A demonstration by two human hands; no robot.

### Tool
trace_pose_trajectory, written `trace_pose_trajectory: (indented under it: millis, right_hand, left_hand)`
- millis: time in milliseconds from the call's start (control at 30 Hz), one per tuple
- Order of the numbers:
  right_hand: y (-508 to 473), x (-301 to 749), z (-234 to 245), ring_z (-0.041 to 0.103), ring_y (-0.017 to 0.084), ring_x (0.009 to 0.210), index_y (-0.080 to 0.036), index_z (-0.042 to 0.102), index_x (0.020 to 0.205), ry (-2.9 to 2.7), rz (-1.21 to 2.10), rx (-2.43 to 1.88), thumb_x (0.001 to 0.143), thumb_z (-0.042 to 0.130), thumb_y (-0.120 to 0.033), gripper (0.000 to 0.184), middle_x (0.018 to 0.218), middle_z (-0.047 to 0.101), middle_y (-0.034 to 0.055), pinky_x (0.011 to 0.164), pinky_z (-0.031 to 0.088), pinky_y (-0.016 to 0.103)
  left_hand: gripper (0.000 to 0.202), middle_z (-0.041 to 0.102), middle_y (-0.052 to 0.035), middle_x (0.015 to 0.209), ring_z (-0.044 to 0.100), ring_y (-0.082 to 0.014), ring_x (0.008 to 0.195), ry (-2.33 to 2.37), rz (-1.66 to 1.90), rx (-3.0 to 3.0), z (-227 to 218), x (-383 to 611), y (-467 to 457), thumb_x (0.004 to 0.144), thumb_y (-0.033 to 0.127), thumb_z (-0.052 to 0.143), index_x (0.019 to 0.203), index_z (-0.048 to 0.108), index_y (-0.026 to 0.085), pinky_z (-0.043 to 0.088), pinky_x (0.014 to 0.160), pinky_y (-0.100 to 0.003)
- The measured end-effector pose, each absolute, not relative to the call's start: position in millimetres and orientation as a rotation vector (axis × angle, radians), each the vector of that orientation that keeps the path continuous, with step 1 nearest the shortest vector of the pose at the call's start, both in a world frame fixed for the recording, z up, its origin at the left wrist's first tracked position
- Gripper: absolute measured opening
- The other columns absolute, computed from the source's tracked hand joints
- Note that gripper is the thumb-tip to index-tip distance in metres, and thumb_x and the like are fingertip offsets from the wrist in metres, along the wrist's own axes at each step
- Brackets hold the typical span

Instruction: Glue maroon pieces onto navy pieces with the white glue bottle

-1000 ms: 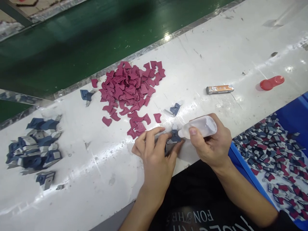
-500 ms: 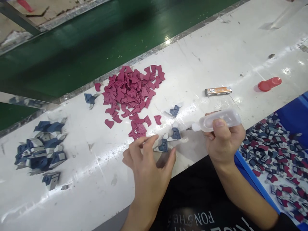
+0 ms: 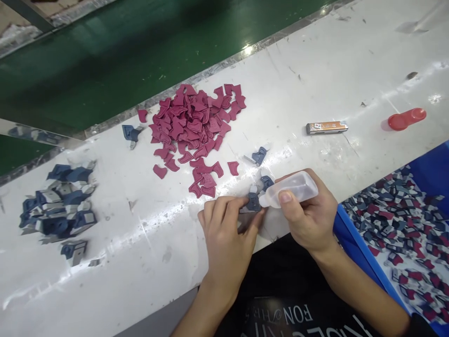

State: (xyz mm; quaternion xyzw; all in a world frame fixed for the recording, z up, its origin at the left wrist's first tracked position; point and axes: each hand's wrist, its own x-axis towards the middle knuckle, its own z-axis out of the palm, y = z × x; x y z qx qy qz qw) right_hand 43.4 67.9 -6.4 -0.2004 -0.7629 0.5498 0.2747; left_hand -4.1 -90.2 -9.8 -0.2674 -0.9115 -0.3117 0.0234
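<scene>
My left hand [image 3: 229, 229] pinches a small blue and grey plastic part [image 3: 253, 202] on the table, thumb on the near side and fingers on the far side. In my right hand [image 3: 308, 210] is a translucent squeeze bottle [image 3: 294, 187], tilted with its nozzle down at that part. Whether liquid comes out I cannot tell. Just behind the nozzle lies a second blue part [image 3: 267, 181], partly hidden by the bottle. A third blue part [image 3: 259, 156] rests farther back, apart from both hands.
A heap of maroon pieces [image 3: 192, 121] lies mid-table, with a pile of blue and grey parts [image 3: 58, 201] to the left. An orange-labelled box cutter [image 3: 327, 127] and a red cap-like object [image 3: 407, 119] are at right. Below right stands a blue bin [image 3: 365, 250] of assembled parts.
My right hand has brought the bottle left and down until its nozzle meets the blue part. My left hand has moved right and closed its fingers on that part.
</scene>
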Motion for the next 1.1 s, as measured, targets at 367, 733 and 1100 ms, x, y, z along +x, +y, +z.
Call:
trace_pose_trajectory:
  millis: [367,733,1100]
  right_hand:
    - [68.0,43.5,-5.2,0.067,0.019,0.069,-0.024,0.063,0.084,-2.145,1.457,-0.519,0.094,0.075,-0.036,0.020,0.074,0.066,0.0002,0.047,0.046,0.025]
    - [79.0,54.5,2.9,0.058,0.016,0.057,-0.024,0.061,0.081,-2.262,1.194,-0.493,0.094,0.074,-0.037,0.024,0.070,0.063,0.0000,0.040,0.039,0.025]
    - [74.2,44.3,-8.4,0.055,0.016,0.053,-0.025,0.065,0.088,-2.180,1.071,-0.503,0.098,0.075,-0.036,0.017,0.064,0.056,-0.0013,0.040,0.040,0.027]
  left_hand:
    - [0.022,0.071,-0.0005,0.099,0.056,-0.0217,0.096,-2.825,-0.978,-0.811,-9.1,-4.0,-90.3,0.093,0.033,0.083,0.106,0.067,0.024,0.042,0.088,-0.040]
    - [0.021,0.072,-0.0005,0.100,0.058,-0.0225,0.097,-2.822,-0.972,-0.806,-9.5,-3.9,-90.5,0.094,0.032,0.082,0.107,0.067,0.026,0.041,0.089,-0.041]
    - [0.022,0.072,0.0002,0.099,0.058,-0.0214,0.097,-2.824,-0.987,-0.787,-9.4,-3.5,-88.7,0.092,0.030,0.085,0.106,0.068,0.025,0.041,0.089,-0.040]
